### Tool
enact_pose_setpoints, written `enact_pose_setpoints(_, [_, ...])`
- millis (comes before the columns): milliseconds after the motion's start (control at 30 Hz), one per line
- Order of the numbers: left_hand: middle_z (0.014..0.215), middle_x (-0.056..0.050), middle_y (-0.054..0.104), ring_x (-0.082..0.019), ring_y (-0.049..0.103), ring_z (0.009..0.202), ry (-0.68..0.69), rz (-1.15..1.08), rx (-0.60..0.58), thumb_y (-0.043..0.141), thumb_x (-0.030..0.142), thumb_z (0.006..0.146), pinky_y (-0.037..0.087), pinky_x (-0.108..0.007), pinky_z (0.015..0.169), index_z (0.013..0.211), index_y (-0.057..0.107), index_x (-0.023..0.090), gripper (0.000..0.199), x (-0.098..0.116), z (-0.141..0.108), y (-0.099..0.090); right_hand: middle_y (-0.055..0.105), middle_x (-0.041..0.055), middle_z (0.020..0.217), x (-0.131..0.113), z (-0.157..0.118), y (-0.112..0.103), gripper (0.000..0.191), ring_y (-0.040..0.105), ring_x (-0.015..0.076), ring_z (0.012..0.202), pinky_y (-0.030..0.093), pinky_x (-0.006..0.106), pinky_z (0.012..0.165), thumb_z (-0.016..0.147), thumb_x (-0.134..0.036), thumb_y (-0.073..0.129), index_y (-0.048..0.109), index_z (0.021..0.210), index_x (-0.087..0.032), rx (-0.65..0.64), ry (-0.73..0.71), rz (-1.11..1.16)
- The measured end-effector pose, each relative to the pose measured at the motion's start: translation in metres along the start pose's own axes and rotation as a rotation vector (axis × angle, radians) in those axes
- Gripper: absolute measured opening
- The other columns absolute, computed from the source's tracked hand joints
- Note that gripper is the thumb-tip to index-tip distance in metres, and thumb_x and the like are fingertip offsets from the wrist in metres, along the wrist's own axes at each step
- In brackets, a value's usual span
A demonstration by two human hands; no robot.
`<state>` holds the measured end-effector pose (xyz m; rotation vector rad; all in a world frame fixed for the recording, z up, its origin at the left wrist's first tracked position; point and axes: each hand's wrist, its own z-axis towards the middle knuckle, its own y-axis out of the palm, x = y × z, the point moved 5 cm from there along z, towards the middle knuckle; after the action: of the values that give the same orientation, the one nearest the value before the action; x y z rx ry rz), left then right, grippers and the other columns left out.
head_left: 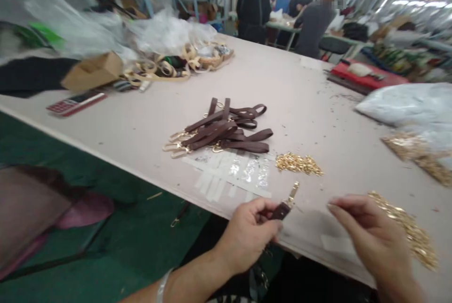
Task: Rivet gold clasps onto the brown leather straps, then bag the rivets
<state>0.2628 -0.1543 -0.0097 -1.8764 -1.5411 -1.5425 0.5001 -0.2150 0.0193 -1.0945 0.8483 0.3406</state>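
My left hand (249, 230) pinches a dark brown strap end (281, 211), from which a gold clasp (294, 191) points up and away. To its right, my right hand (374, 237) is held with thumb and fingertips together over the table; whatever may be between them is too small to make out. Beyond my hands lies a pile of brown straps (226, 131) with gold clasps. Small gold pieces (298, 163) form a heap to the right of the pile. Another heap of gold pieces (409, 227) lies beside my right hand, which partly hides it.
Clear tape strips (226, 176) lie on the table (148, 119). Plastic bags (413, 103) sit at the right edge. A cardboard box (93, 71), a red calculator-like item (76, 103) and beige bands (158, 70) are at the left. Several people (316, 23) are behind.
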Motion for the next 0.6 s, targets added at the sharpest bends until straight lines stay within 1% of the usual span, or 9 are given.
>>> enact_pose_setpoints(67, [0.077,-0.001,0.061,-0.011,0.053,0.065,0.025,0.028,-0.032,0.069,0.021,0.073,0.045,-0.025,0.063,0.096,0.070,0.012,0.024,0.003,0.000,0.000,0.068,0.0050,0.091,-0.023,-0.021,0.022,0.018,0.065,0.0198,0.083,0.055,0.032,0.074,0.081,-0.033,0.071,0.064,0.093,-0.022,-0.005,-0.018,0.195])
enact_pose_setpoints(100, [0.078,-0.001,0.062,-0.012,0.054,0.067,0.043,0.042,-0.045,0.068,0.022,0.075,0.045,-0.025,0.065,0.096,0.069,0.012,0.023,0.004,-0.001,0.001,0.068,0.0041,0.089,-0.034,-0.029,0.036,0.012,0.065,0.0188,0.086,0.055,0.032,0.077,0.083,-0.029,0.070,0.063,0.091,-0.023,0.000,-0.039,0.237])
enact_pose_setpoints(167, [0.082,-0.002,0.064,-0.013,0.055,0.073,0.085,0.069,-0.053,0.067,0.022,0.079,0.046,-0.026,0.068,0.097,0.069,0.013,0.021,0.006,-0.003,0.003,0.068,0.0029,0.089,-0.053,-0.042,0.061,0.007,0.065,0.0174,0.089,0.055,0.030,0.080,0.086,-0.023,0.066,0.062,0.091,-0.024,-0.009,-0.088,0.283])
enact_pose_setpoints(233, [0.085,-0.003,0.065,-0.014,0.056,0.078,0.131,0.106,-0.044,0.066,0.022,0.081,0.047,-0.026,0.071,0.098,0.069,0.013,0.019,0.008,-0.006,0.003,0.067,0.0023,0.089,-0.064,-0.050,0.074,0.008,0.065,0.0167,0.090,0.055,0.029,0.080,0.087,-0.020,0.064,0.061,0.093,-0.024,-0.011,-0.124,0.276])
enact_pose_setpoints(300, [0.088,-0.004,0.065,-0.015,0.057,0.081,0.164,0.146,-0.029,0.065,0.021,0.082,0.047,-0.027,0.073,0.098,0.070,0.014,0.017,0.008,-0.008,0.001,0.067,0.0019,0.090,-0.069,-0.053,0.075,0.011,0.065,0.0161,0.091,0.055,0.027,0.079,0.087,-0.017,0.064,0.061,0.094,-0.025,0.013,-0.156,0.257])
enact_pose_setpoints(467, [0.088,-0.003,0.064,-0.016,0.058,0.083,0.194,0.195,-0.016,0.063,0.021,0.084,0.048,-0.028,0.075,0.095,0.072,0.017,0.015,0.004,-0.013,-0.002,0.069,0.0001,0.089,-0.075,-0.055,0.068,0.013,0.067,0.0148,0.087,0.054,0.025,0.077,0.086,-0.013,0.063,0.061,0.091,-0.025,0.069,-0.247,0.180])
enact_pose_setpoints(533, [0.090,-0.002,0.064,-0.016,0.059,0.084,0.229,0.253,-0.006,0.062,0.021,0.085,0.047,-0.028,0.076,0.096,0.073,0.019,0.016,0.004,-0.015,-0.003,0.070,-0.0001,0.089,-0.078,-0.057,0.069,0.012,0.068,0.0148,0.086,0.054,0.024,0.075,0.086,-0.014,0.063,0.062,0.090,-0.025,0.087,-0.239,0.151])
enact_pose_setpoints(600, [0.089,-0.001,0.063,-0.016,0.058,0.084,0.273,0.334,0.001,0.060,0.020,0.087,0.046,-0.027,0.075,0.099,0.073,0.022,0.018,0.007,-0.016,-0.003,0.070,0.0003,0.088,-0.079,-0.060,0.070,0.009,0.068,0.0150,0.087,0.055,0.024,0.076,0.086,-0.017,0.064,0.062,0.090,-0.025,0.130,-0.200,0.175])
